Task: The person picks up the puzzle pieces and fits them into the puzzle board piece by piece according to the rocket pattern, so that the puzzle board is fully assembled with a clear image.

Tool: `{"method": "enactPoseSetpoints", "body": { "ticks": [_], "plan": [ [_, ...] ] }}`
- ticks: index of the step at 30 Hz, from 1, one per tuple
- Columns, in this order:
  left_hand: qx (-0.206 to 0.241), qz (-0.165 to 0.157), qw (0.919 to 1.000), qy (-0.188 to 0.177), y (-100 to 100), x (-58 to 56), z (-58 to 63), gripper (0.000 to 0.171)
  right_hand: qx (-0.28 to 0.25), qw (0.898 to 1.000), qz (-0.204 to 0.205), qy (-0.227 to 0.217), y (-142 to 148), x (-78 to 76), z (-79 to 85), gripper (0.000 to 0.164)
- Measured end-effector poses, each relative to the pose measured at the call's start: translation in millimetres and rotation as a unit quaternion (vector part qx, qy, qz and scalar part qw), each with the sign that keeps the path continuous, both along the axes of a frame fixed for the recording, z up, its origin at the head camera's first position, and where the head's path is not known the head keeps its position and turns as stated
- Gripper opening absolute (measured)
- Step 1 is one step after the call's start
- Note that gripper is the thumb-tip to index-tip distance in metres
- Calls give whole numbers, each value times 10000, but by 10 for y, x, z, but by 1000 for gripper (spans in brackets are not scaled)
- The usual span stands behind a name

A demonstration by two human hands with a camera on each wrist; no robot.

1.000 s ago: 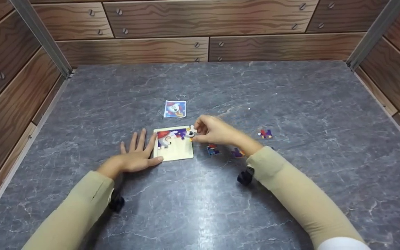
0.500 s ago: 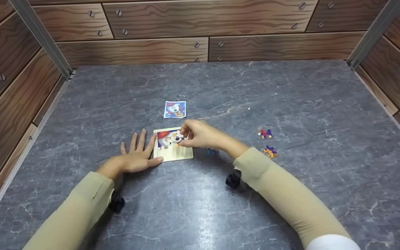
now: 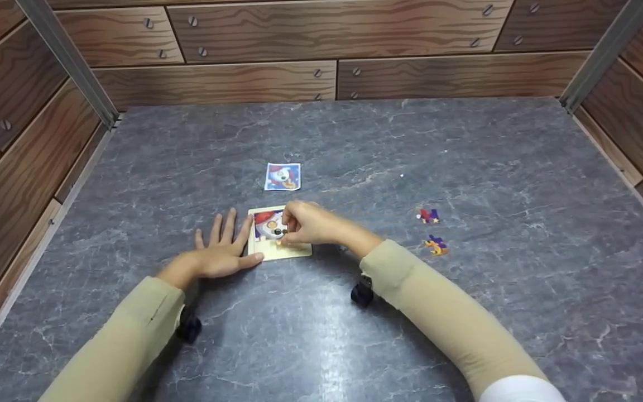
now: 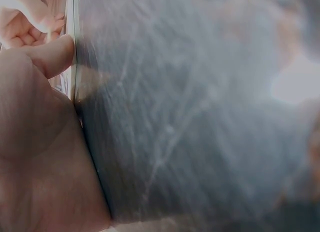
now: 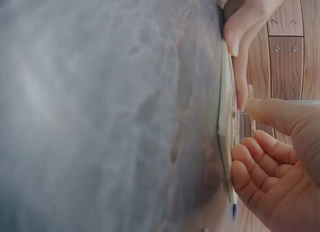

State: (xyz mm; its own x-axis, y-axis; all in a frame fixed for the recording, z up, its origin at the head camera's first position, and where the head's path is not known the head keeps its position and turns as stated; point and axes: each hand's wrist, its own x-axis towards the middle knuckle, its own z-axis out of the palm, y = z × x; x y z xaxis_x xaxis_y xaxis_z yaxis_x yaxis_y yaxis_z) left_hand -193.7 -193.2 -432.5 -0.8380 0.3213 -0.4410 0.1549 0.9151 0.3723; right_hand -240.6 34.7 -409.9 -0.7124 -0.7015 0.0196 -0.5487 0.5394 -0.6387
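Observation:
A shallow, pale puzzle tray point(image 3: 285, 252) lies on the table, its upper left filled with red, purple and white pieces. My left hand point(image 3: 212, 257) lies spread at the tray's left side, index finger and thumb touching its edge. Over the tray, my right hand point(image 3: 316, 223) pinches a puzzle piece point(image 5: 251, 94) between thumb and fingers; the right wrist view shows it edge-on, tilted above the tray. The right hand covers the tray's upper right. In the left wrist view, the left thumb point(image 4: 57, 56) rests at the tray's edge.
Two loose pieces lie to the right: a red and purple one point(image 3: 428, 215) and an orange and purple one point(image 3: 436, 244). A picture card point(image 3: 283, 177) of a cartoon dog lies behind the tray. Wood-patterned walls point(image 3: 321, 81) bound the grey table point(image 3: 355, 139).
My right hand has carried the puzzle piece leftward from the tray's right edge to the pieces inside it, then slightly nearer. The left hand has stayed in place.

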Motion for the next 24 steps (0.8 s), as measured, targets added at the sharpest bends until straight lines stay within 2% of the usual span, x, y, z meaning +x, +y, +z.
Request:
{"method": "enactPoseSetpoints", "body": {
  "ticks": [10, 16, 24],
  "plan": [
    [139, -25, 9999, -33, 18, 39, 74, 95, 366, 9993, -90, 25, -58, -42, -19, 25],
    [220, -37, 9997, -77, 10, 55, 96, 95, 383, 9991, -185, -1, -84, -42, -20, 25],
    [64, 3, 10000, -72, 20, 40, 83, 96, 394, 9987, -316, 12, -94, -53, -28, 23]
  ]
}}
